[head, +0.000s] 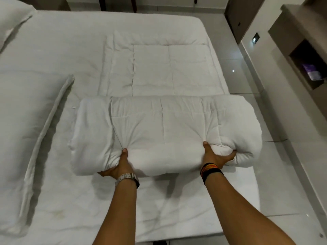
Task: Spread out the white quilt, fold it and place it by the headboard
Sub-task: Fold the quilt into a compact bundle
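1. Head view, location: the white quilt [164,124] lies on the bed [53,50], towards its right side, with the right end of the folded bundle reaching over the mattress edge above the tiled floor [235,68]. One flat layer is spread out beyond the bundle; the near part is doubled up into a thick, rounded bundle.

2. Head view, hands: the left hand [120,165] and right hand [215,156] are set apart along the near edge of the bundle. Each is clamped on the quilt, thumb pressed into the top and fingers tucked beneath.

3. Head view, handling judgement: the fabric dimples deeply around both thumbs, so the filling looks soft and compressible. It is likely light for its bulk, limp rather than stiff, and inclined to sag or unfold if held at one point only.

4. Head view, grip advice: hold through all layers at the near folded edge, hands wide apart, to keep the stack together. The stitched seams look like firmer purchase than the puffed panels.

5. Head view, surroundings: a pillow [35,138] lies at the left. The headboard itself cannot be identified with certainty.
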### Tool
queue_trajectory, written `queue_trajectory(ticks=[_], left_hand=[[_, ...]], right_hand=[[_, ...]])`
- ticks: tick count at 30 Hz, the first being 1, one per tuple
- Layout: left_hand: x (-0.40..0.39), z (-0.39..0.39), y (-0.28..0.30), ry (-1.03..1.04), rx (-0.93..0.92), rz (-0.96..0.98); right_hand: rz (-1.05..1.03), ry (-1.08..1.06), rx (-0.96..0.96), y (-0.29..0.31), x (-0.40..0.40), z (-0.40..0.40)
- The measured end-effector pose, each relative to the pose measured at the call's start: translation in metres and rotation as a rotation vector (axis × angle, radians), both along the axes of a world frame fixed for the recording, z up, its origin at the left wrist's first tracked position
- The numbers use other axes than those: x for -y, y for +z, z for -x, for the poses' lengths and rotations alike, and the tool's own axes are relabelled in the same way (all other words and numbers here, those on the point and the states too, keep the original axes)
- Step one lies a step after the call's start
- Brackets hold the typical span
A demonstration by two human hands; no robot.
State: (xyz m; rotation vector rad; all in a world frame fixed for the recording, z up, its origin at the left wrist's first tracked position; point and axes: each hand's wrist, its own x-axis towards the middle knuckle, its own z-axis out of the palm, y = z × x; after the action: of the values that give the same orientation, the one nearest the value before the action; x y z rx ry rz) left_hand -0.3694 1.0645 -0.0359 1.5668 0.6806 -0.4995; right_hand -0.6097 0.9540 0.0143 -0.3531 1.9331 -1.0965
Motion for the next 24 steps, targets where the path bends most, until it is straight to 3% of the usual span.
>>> queue_trajectory(ticks=[6,13,16,19,22,24], left_hand=[[-0.088,0.037,0.047,0.003,-0.023,0.024],[-0.257,0.126,0.08,-0.064,-0.081,0.031],[-0.303,0.141,0.094,0.197,-0.152,0.223],[-0.326,0.146,0.109,0.483,-0.215,0.638],[-0.291,0.135,0.132,0.084,0.128,0.464],[-0.267,0.109,0.177,-0.229,0.081,0.51]], right_hand=[[0.053,0.031,0.056,0.025,-0.093,0.044],[-0.031,0.086,0.049,0.044,-0.255,0.132],[-0.042,0.091,0.02,0.065,-0.304,0.159],[-0.057,0.12,0.03,0.098,-0.32,0.169],[0.116,0.234,0.2,0.129,-0.276,0.155],[0.264,0.378,0.299,0.15,-0.231,0.143]])
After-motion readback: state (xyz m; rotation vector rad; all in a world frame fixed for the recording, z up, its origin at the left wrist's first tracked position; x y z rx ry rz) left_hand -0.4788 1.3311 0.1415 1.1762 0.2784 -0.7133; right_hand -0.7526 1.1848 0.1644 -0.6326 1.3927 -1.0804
